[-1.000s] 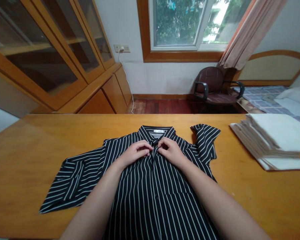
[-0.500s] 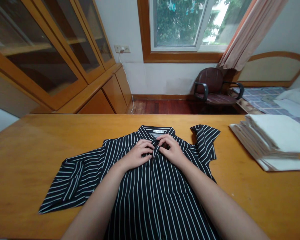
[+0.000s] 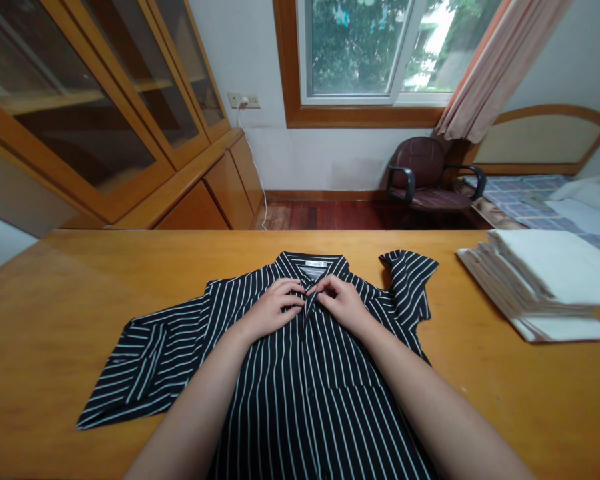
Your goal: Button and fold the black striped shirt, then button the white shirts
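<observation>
A black shirt with white stripes (image 3: 290, 387) lies spread face up on the wooden table (image 3: 40, 320), its collar toward the far edge. One sleeve stretches out to the left; the other is bent up at the right. Just below the collar, my left hand (image 3: 275, 307) rests on the front edge of the shirt, fingers curled on the cloth. My right hand (image 3: 343, 303) pinches the opposite front edge, thumb and forefinger close together. The two hands nearly meet at the placket. Whether a button is between the fingers cannot be seen.
A stack of folded white sheets or bags (image 3: 550, 280) sits at the table's right. Beyond the table are a brown armchair (image 3: 425, 170), a bed (image 3: 525, 193) and a window (image 3: 360, 53). A glass-doored cabinet (image 3: 130, 133) stands along the left.
The right fingers have shifted slightly down and closed in toward the placket, uncovering more of the collar label. The left hand has hardly moved.
</observation>
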A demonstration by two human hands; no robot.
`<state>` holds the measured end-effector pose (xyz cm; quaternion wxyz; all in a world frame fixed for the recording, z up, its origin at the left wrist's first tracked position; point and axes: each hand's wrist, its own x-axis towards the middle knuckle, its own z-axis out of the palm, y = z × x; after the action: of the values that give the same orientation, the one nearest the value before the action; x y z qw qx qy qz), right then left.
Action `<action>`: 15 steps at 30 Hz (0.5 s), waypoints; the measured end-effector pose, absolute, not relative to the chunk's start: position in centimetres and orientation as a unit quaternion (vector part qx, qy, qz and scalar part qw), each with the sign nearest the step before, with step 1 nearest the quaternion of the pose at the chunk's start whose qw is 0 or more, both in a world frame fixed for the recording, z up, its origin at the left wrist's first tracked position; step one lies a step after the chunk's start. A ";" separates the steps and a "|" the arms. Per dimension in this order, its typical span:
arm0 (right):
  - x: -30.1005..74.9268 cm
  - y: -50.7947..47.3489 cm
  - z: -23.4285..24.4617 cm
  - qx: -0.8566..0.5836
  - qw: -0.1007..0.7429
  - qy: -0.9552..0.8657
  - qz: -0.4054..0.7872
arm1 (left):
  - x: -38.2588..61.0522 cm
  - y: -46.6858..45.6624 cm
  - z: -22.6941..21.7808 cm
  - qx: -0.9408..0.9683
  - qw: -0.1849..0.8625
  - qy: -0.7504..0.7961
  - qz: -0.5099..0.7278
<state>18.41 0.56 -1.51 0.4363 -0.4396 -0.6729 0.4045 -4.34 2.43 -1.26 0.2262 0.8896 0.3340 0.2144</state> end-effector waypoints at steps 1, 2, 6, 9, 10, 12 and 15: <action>18.4 0.6 -1.6 -0.440 0.437 -0.670 0.409 | -4.4 2.5 -1.3 0.890 0.222 0.336 0.214; 18.4 0.6 -1.7 -0.441 0.437 -0.668 0.411 | -4.4 2.5 -1.4 0.890 0.219 0.339 0.212; 18.4 0.8 -2.0 -0.436 0.436 -0.666 0.420 | -4.5 2.7 -1.8 0.890 0.209 0.352 0.199; 18.5 0.9 -2.0 -0.429 0.426 -0.689 0.400 | -4.4 3.0 -2.0 0.889 0.205 0.355 0.205; 18.6 0.9 -2.0 -0.429 0.420 -0.701 0.384 | -4.4 3.1 -2.0 0.889 0.204 0.354 0.208; 18.9 1.0 -1.9 -0.431 0.406 -0.725 0.352 | -4.3 3.2 -2.0 0.889 0.203 0.351 0.213; 19.3 1.0 -1.8 -0.438 0.385 -0.746 0.321 | -4.1 3.4 -1.9 0.890 0.201 0.347 0.218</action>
<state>19.27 0.99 -1.75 0.3854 -0.4380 -0.7462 0.3206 -4.13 3.41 -1.93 0.2007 0.8897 0.3474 0.2178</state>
